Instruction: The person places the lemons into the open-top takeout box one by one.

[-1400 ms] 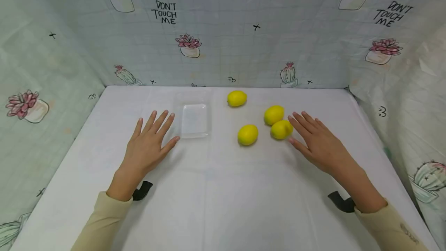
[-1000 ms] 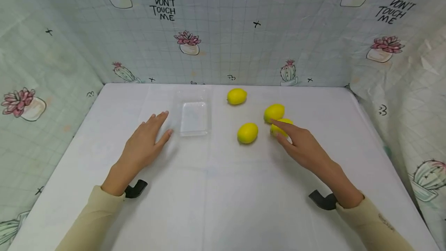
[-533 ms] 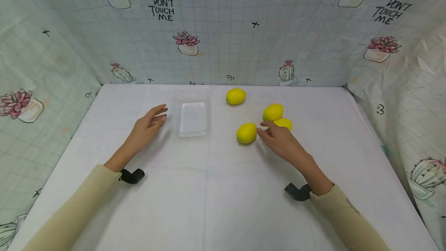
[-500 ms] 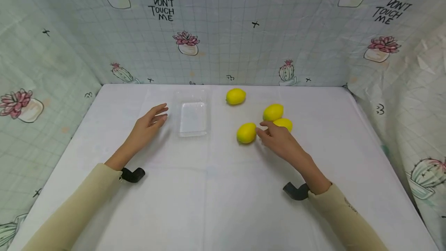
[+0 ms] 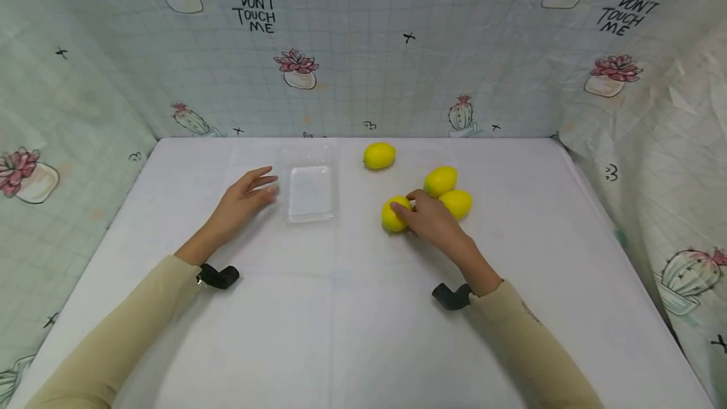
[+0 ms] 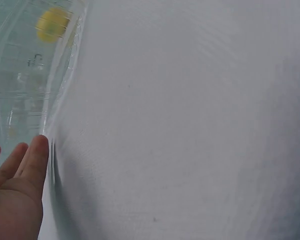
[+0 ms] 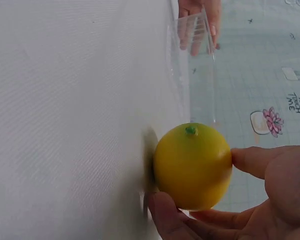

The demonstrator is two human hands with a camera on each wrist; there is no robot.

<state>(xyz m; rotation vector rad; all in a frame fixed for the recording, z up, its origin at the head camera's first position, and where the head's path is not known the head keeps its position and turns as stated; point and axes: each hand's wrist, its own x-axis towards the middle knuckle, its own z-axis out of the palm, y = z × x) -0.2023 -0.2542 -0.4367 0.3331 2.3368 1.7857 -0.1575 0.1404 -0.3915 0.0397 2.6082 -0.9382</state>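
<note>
My right hand (image 5: 436, 221) has its thumb and fingers around the nearest yellow lemon (image 5: 392, 216), right of the table's middle. In the right wrist view this lemon (image 7: 192, 165) shows a green stem tip, thumb on one side, fingers on another. Two more lemons, one behind (image 5: 440, 180) and one to the right (image 5: 458, 203), lie close by that hand. A clear plastic container (image 5: 309, 212) stands at the left, its open side up. Beside its left wall is my left hand (image 5: 237, 208), fingers loosely bent and holding nothing; its fingertips come right up to the wall.
Another lemon (image 5: 379, 155) lies near the back edge, right of the container. A white cloth covers the table (image 5: 341, 333). Sheets printed with potted plants (image 5: 363, 68) hang behind and along both sides. Each wrist carries a black mount (image 5: 451, 296).
From above the right-hand lemons, my right hand has moved left and taken hold of the nearest lemon. My left hand has turned sideways, its spread fingers now relaxed beside the container.
</note>
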